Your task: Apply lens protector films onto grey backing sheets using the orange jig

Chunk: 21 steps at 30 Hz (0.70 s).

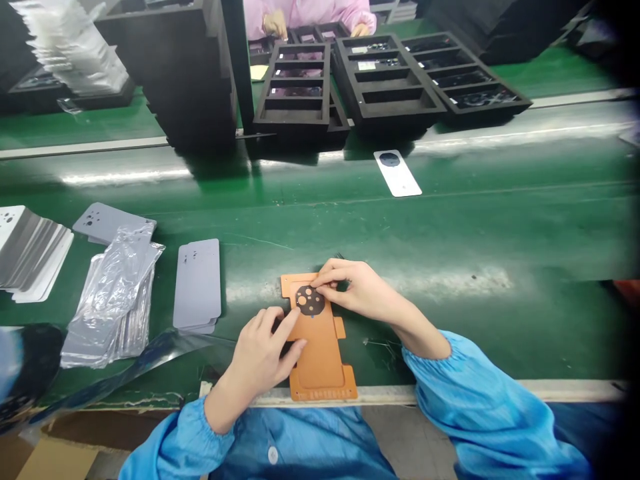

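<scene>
The black disc [315, 304] lies between my spread left fingers [286, 328] and my right fingers [334, 275], whose grip I cannot tell.

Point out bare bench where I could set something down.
Roomiest: green surface right of the white panel, beyond the right sleeve. Smaller: between the grey sheets and orange fixture, beyond the left hand. Crowded: the left end, by stacked panels and plastic wrap.

there are two blue-sleeved hands [263, 343] [363, 290], two pink-sleeved hands [275, 25] [360, 30], two dark discs [316, 304] [389, 159] and one orange fixture [320, 357].
</scene>
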{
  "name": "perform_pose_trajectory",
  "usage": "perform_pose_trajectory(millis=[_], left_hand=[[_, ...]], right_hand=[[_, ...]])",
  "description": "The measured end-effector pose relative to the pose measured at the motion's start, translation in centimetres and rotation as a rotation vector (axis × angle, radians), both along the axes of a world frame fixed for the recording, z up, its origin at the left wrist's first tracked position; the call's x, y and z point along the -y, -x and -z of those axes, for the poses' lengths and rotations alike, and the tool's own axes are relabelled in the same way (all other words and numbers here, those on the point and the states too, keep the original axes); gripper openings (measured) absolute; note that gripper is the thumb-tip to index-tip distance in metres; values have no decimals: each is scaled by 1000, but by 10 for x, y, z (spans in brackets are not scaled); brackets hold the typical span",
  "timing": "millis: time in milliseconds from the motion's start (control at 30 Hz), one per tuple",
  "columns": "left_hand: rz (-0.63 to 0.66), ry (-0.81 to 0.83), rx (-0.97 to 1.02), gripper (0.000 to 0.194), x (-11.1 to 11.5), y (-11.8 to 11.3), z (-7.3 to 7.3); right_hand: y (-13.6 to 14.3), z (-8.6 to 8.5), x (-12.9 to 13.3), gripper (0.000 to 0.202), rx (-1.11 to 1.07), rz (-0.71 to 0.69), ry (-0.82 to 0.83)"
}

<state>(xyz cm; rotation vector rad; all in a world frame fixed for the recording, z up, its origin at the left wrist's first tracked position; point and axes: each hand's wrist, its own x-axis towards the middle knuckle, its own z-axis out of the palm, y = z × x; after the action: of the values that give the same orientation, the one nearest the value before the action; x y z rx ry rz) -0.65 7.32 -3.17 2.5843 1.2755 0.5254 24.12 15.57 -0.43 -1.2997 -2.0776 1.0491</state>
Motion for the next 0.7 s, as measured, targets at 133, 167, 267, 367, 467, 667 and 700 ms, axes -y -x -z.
perform_pose_trajectory(millis=[133,167,267,367,467,667,700], left_hand=[[-10,14,-1,46,0,1,2],[-11,19,-2,47,0,1,2],[-15,23,-6,49,-1,0,3],[-19,13,0,48,-1,-1,3],[-22,11,1,44,-1,-1,4],[-26,18,13,42,-2,-2,3],[-27,20,17,41,-2,-2,3]], right_hand=[[0,0,0,23,-5,-1,1],[-1,0,1,24,-5,-1,2],[-1,1,1,25,-1,-3,1],[-2,2,1,24,4,-10,-9],[-3,2,0,23,4,-20,-17],[-3,2,0,20,-13,-30,-26],[-3,2,0,20,-16,-29,-26]])
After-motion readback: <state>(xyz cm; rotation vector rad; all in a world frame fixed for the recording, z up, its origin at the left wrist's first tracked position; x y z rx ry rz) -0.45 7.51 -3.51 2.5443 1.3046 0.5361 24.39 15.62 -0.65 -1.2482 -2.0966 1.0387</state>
